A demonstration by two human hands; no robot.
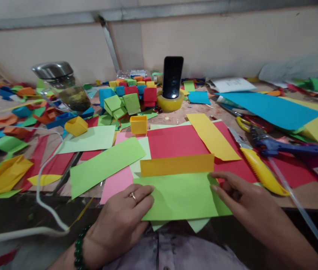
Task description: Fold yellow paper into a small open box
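Observation:
A bright green sheet of paper lies at the table's front edge, its near side jutting past it. My left hand grips its left edge, fingers closed with the thumb on top. At its upper right corner, my right hand pinches the same sheet between thumb and fingers. Just behind the sheet is a yellow strip of paper. Pale green corners peek out from under the sheet. To the left lies a long green paper strip, and behind sits red paper with another yellow strip across it.
Small folded paper boxes are piled at the back. A phone stands in a tape roll. On the right are a yellow cutter knife, pliers and a purple glue gun. A glass jar leans left; a white cable crosses there.

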